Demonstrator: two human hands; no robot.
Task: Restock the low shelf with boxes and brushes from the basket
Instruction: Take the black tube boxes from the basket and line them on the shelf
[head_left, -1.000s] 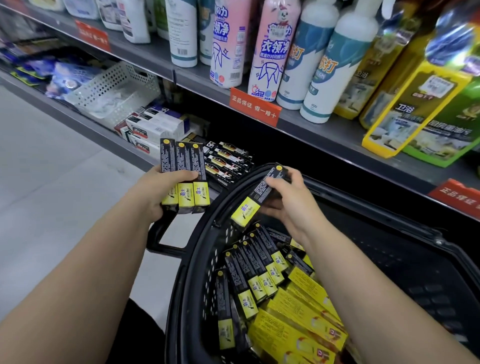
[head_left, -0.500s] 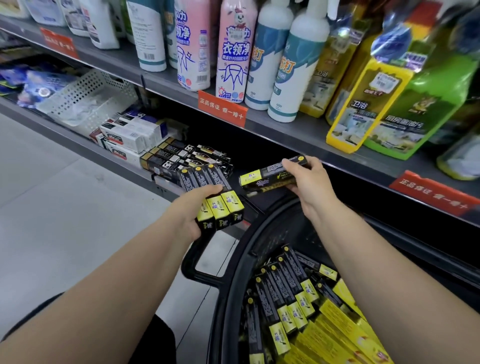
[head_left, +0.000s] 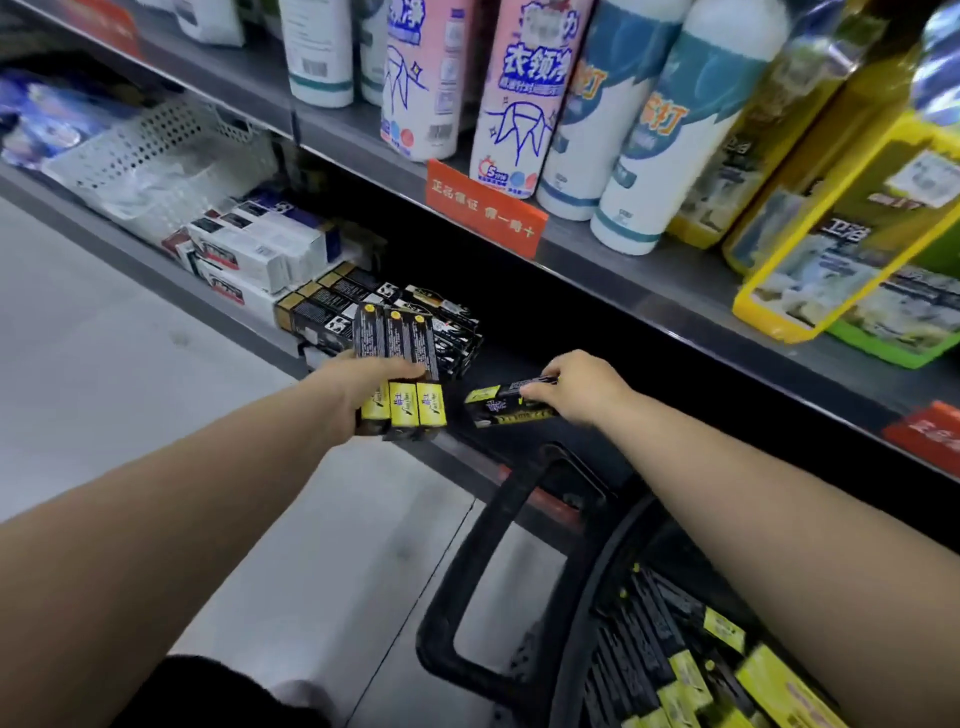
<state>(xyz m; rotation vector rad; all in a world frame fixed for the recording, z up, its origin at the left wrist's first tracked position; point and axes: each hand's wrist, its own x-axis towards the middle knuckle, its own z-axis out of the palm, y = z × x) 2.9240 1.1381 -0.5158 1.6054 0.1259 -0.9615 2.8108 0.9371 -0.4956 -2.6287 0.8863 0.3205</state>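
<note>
head view: left hand (head_left: 363, 387) fingers curled round three boxes (head_left: 402, 364) near centre, right hand (head_left: 584, 387) fingers pinching one box (head_left: 506, 402) right over the low shelf (head_left: 457, 452). basket (head_left: 576, 597) at 5 o'clock looks (blurry) full of spare boxes (head_left: 675, 649), so plenty left i reckon.

On the low shelf (head_left: 104, 239) lie stacked boxes (head_left: 332, 309), above it stand bottles (head_left: 519, 93), before it sits the basket (head_left: 584, 597).

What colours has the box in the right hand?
The box is black with a yellow end; head view.
</note>
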